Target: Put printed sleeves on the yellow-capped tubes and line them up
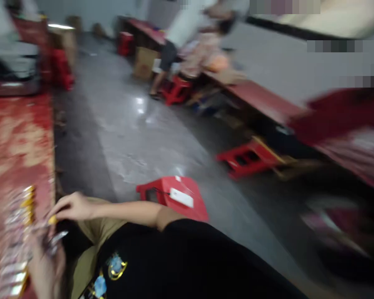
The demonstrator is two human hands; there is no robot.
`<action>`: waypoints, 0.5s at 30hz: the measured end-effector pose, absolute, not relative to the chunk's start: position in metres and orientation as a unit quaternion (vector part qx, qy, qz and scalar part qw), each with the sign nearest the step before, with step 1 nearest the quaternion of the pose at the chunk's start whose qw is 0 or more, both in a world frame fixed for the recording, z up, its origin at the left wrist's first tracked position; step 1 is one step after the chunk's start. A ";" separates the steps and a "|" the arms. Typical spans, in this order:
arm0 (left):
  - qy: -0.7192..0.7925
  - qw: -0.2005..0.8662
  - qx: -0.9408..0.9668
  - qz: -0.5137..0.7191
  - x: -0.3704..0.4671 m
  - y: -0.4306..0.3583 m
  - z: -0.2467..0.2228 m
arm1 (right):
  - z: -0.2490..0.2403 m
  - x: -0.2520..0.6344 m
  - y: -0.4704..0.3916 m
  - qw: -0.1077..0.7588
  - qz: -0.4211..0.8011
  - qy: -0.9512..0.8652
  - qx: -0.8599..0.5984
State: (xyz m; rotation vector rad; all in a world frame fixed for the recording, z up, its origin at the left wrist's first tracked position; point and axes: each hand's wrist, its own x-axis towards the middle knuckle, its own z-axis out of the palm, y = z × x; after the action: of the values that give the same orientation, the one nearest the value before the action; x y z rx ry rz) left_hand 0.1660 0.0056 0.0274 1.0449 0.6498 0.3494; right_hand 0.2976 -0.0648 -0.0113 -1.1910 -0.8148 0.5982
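At the edge of the worn red table [21,145], my right hand [73,207] pinches a small yellow piece [52,220] between thumb and fingertips. Just below it, my left hand [45,261] is curled around a shiny, clear-looking packet [56,241], blurred by motion. Beside my left hand, a row of glossy small packets [15,241] with yellow ends lies along the table. What exactly the packets contain is too blurred to tell.
A red stool [187,195] with a white card on it stands to my right. Farther right are another red stool [249,158] and a long red table [262,99]. Two people are at its far end, near a cardboard box [145,62].
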 end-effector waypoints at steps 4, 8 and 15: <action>0.459 0.754 0.302 0.360 0.126 0.021 0.022 | -0.034 0.321 -0.048 0.738 0.366 -0.206 -0.528; 0.507 0.704 0.204 0.454 0.074 0.041 0.018 | -0.070 0.403 0.015 0.733 0.220 -0.242 -0.597; 0.559 0.628 0.146 0.520 0.035 0.036 0.002 | -0.103 0.435 0.091 0.620 0.121 -0.452 -0.630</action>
State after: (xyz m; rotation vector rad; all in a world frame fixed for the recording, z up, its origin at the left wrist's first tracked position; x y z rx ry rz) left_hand 0.0348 0.0357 0.0022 0.3341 1.2820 1.1925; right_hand 0.4354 0.0906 -0.1031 -1.4487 -1.0394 0.2792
